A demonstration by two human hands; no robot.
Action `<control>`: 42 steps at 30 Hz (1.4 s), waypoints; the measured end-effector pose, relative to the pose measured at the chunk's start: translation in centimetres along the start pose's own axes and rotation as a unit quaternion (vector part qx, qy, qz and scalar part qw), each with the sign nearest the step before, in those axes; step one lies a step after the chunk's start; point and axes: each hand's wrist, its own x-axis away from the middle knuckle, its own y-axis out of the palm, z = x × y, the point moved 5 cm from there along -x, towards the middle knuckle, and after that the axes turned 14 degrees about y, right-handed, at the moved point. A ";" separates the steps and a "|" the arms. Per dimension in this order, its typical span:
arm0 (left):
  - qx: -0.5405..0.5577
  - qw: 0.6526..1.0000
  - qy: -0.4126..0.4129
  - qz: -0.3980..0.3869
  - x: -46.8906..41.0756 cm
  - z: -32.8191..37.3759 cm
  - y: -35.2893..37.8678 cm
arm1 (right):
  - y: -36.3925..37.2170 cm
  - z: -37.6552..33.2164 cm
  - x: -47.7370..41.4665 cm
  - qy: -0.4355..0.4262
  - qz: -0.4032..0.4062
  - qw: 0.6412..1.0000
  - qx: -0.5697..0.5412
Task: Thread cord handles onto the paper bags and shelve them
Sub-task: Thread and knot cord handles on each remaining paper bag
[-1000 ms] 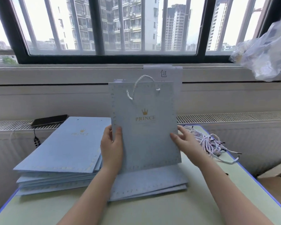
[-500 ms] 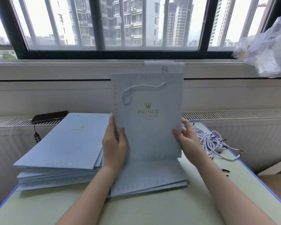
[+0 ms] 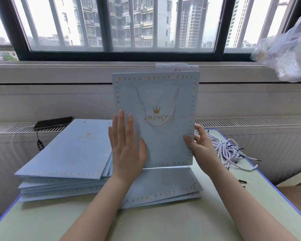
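A flat light-blue paper bag (image 3: 163, 141) with a gold crown logo stands upright at the middle of the table. Its white twisted cord handle (image 3: 156, 108) hangs down over the front face. My left hand (image 3: 127, 152) lies flat on the bag's lower left front, fingers straight. My right hand (image 3: 199, 145) pinches the bag's lower right edge, thumb in front and fingers behind. The bag's bottom edge rests on a small stack of flat bags (image 3: 163, 186). A taller stack of flat blue bags (image 3: 68, 157) lies to the left.
A pile of loose white cords (image 3: 229, 150) with black tips lies on the pale green table (image 3: 181, 223) at the right. A black phone (image 3: 53, 122) rests on the radiator ledge at the left. Crumpled clear plastic (image 3: 288, 49) sits on the windowsill at upper right.
The cord handle has dropped from above the bag's top edge to hang over its front. My left hand has opened flat against the bag's face.
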 end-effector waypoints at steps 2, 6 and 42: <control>-0.059 0.994 0.076 -0.053 -0.5 1.4 0.2 | 0.3 -0.2 0.2 -0.003 -0.007 1.000 -0.005; -0.088 0.974 0.117 -0.172 0.4 2.1 2.1 | 0.6 -0.4 0.3 -0.006 0.006 1.000 0.003; -0.025 0.964 0.001 -0.264 1.1 3.4 2.9 | -1.3 1.3 -0.3 0.220 0.097 0.939 0.247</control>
